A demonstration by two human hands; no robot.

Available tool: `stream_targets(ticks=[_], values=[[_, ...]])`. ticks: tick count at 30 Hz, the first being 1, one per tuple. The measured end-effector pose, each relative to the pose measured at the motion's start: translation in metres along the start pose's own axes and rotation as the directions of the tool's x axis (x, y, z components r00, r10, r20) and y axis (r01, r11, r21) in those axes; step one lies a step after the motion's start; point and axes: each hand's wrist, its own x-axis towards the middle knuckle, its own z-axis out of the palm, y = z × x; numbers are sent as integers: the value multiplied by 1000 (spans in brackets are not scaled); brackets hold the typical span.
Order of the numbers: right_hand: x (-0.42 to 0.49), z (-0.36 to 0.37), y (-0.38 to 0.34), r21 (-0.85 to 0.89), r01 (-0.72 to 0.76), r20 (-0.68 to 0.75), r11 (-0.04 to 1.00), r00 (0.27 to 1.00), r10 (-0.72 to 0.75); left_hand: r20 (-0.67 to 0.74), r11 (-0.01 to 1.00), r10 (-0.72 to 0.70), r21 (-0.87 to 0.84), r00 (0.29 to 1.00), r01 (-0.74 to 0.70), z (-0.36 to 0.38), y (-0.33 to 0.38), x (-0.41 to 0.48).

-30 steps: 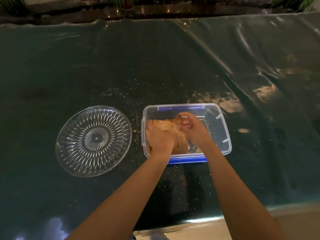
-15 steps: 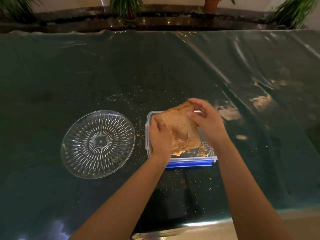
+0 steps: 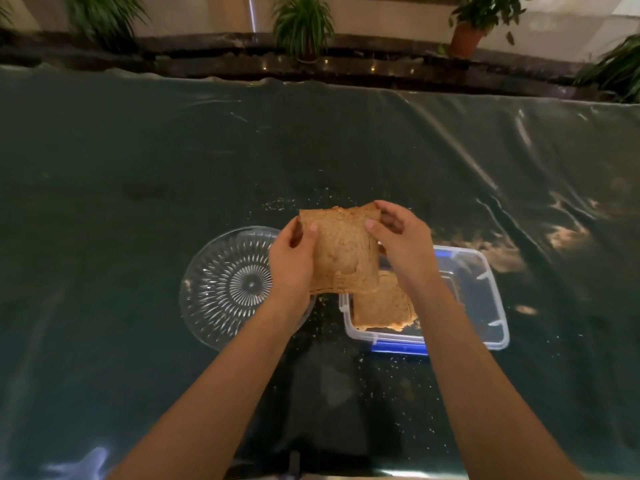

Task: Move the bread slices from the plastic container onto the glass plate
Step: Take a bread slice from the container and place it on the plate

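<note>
A brown bread slice [image 3: 343,252] hangs in the air between the glass plate and the container, held from both sides. My left hand [image 3: 292,263] grips its left edge and my right hand [image 3: 401,244] grips its upper right corner. The clear cut-glass plate [image 3: 225,289] lies on the table to the left, partly behind my left hand. The clear plastic container [image 3: 485,299] with a blue clip stands to the right. More bread [image 3: 382,306] lies in the container's left half, partly hidden by the held slice.
A dark green glossy plastic sheet [image 3: 138,168] covers the table, with crumbs scattered around the plate and container. Potted plants [image 3: 301,26] stand on a ledge beyond the far edge. The table's near edge runs just below my forearms.
Both hands have lifted the bread slice up out of the container and carried it left, toward the plate. More bread now shows in the container.
</note>
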Motion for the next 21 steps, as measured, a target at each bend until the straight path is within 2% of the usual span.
stream_targets(ticks=[5,9,14,21], values=[[9,60,7,-34,-31,75,999,997,33,-91,995,-86,44,992,91,-49,3,27],[22,105,23,-47,-109,105,993,988,114,-133,985,-121,110,984,136,-79,-2,56],[40,146,42,-112,-185,90,976,977,195,-157,946,-109,285,982,151,-100,-9,88],[50,179,56,-302,-135,45,944,987,156,-141,907,-87,398,986,137,-116,-26,113]])
